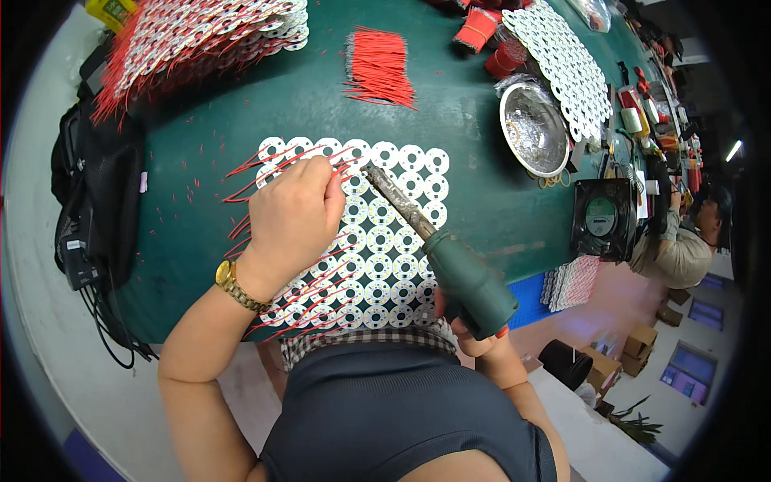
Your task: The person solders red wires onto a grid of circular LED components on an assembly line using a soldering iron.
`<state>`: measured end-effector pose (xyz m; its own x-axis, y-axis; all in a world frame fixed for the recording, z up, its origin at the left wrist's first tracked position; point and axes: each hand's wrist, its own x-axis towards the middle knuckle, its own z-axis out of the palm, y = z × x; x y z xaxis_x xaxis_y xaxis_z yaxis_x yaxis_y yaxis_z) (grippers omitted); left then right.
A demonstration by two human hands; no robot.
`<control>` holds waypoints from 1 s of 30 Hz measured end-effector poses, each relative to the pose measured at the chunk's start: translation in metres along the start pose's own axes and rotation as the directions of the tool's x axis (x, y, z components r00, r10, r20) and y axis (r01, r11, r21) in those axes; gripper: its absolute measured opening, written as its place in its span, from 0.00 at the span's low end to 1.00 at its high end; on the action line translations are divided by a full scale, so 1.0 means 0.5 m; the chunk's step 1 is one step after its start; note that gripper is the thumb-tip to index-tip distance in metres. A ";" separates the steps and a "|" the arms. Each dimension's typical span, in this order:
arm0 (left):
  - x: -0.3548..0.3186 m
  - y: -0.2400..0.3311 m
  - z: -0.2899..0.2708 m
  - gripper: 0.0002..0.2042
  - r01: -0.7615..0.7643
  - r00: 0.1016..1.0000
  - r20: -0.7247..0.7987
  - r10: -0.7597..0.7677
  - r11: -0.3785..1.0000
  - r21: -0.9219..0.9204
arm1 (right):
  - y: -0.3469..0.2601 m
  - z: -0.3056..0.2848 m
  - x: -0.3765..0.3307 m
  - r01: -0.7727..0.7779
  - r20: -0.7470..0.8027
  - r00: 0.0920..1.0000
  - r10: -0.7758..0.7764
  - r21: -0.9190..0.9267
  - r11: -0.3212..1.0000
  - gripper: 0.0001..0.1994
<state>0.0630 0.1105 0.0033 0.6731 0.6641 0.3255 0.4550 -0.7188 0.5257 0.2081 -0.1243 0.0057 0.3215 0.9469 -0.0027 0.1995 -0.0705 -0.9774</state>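
Green table strip [321, 115] beyond disc panel [370, 241]

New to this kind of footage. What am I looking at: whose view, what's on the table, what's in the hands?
No robot here: these are a person's bare hands. The single picture comes from a wide fisheye camera on their head, looking down, so straight edges bend near the rim.

On the green table lies a sheet of round white boards, many with red wires across them. Beyond it are a bundle of loose red wires, a stack of similar boards and a metal bowl.

The right hand holds a green tool with a metal tip. The left hand is over the sheet; whether its fingers grip a wire is unclear.
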 end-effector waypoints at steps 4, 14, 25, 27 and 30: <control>-0.001 -0.005 0.003 0.06 -0.035 0.999 -0.005 0.035 0.999 0.004 | -0.002 0.002 -0.002 -0.083 0.011 0.997 0.083 0.011 0.996 0.14; -0.001 -0.006 0.006 0.06 -0.040 0.999 -0.024 0.039 0.999 -0.020 | -0.011 0.004 0.007 0.012 0.023 1.000 -0.010 -0.099 0.995 0.23; -0.004 -0.009 0.007 0.06 -0.046 0.999 -0.025 0.046 0.999 -0.003 | 0.009 0.015 -0.022 -0.094 -0.066 0.994 0.091 -0.056 0.994 0.39; -0.004 -0.011 0.007 0.06 -0.046 0.999 -0.024 0.046 0.999 -0.001 | 0.010 0.017 -0.023 -0.116 -0.076 0.991 0.111 -0.064 0.991 0.38; -0.004 -0.011 0.008 0.06 -0.051 0.998 -0.034 0.051 0.999 -0.001 | -0.016 0.017 -0.009 -0.172 -0.057 0.984 0.170 -0.038 0.984 0.38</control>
<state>0.0614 0.1127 -0.0033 0.6749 0.6334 0.3787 0.4198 -0.7515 0.5089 0.1973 -0.1253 0.0116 0.4028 0.9017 -0.1569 0.1762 -0.2446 -0.9535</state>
